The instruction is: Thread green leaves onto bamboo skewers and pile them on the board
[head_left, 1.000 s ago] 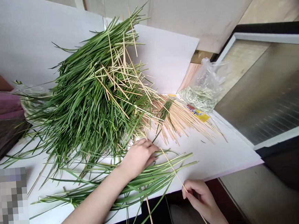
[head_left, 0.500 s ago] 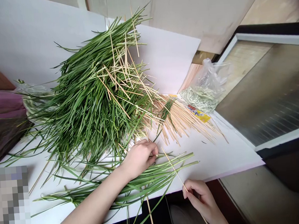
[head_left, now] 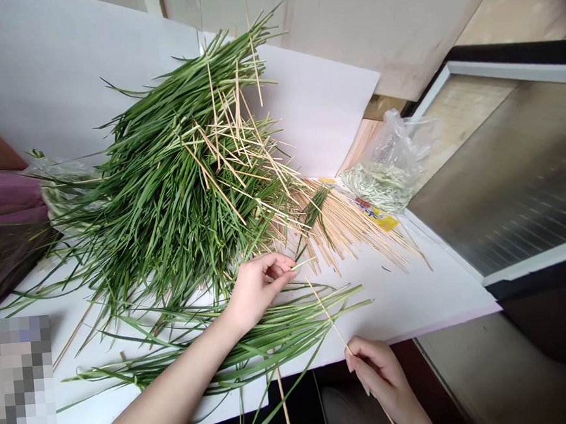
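At six o'clock, the left hand (head_left: pixel 260 291) pinches what seems a pale stem (head_left: pixel 306 262); at five, a skewer (head_left: pixel 332 324) clamped in the right hand (head_left: pixel 381 371) could, slipping, prick the left.

Leaf pile (head_left: pixel 164 195), 10 o'clock: deep green
Stalks (head_left: pixel 292 332), 6 o'clock: light and mid green
Held stick (head_left: pixel 337 330), 5 o'clock: pale tan
Stick pile (head_left: pixel 345 226), 3 o'clock: pale tan
Wrapper (head_left: pixel 385 221), 3 o'clock: yellow, blue and red print
Tabletop (head_left: pixel 426 292), 4 o'clock: plain white
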Demonstrator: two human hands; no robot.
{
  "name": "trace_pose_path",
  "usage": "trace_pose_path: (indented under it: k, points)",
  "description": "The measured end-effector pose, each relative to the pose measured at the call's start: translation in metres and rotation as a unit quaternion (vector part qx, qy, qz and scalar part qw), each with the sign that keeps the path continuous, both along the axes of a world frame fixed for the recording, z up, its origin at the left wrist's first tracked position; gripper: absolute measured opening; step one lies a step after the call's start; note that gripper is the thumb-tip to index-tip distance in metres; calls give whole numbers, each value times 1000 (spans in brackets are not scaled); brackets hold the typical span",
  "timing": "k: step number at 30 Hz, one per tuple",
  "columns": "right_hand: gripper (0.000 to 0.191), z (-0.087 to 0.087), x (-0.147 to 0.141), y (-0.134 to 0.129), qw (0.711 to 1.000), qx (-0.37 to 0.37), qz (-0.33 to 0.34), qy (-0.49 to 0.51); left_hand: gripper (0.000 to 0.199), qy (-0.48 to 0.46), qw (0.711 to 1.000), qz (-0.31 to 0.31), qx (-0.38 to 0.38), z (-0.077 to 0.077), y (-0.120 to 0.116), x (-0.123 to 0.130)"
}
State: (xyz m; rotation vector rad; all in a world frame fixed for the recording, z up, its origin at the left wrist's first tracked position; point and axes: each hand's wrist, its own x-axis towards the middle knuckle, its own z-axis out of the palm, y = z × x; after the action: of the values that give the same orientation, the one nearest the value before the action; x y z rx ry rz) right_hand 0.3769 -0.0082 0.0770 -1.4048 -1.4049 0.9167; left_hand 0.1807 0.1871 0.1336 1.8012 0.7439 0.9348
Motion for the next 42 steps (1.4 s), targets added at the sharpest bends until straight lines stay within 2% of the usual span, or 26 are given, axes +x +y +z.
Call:
trace_pose_path:
  k: [5,12,17,20,24,28,35,38,42]
  points:
    - [34,-3,0,-1,1000,6,0,3,11,-4,1000,-17,-6,-3,0,1]
    - [41,0,-1,0,1000,0,2,-14,12,10,999,-41,-28,-4,-1,1]
    - [41,2,-1,0,1000,-11,4,-5,6,66,996,-43,28,-1,2,-2]
    - [40,1,-1,0,1000,3,4,0,11,96,993,-37,62,2,5,-4]
    - [40,-1,-2,0,1000,16,4,5,13,128,989,-38,70,5,7,-7]
    - [40,-3,-1,-1,1000,20,3,1,23,167,985,-39,38,7,6,-8]
    - [38,-4,1,2,999,37,12,-10,39,166,976,-46,135,8,6,-5]
    - [37,-4,1,2,999,38,13,-12,39,141,982,-66,103,5,6,-4]
    - [37,-4,1,1,999,37,14,-16,34,66,992,-102,-23,1,2,-1]
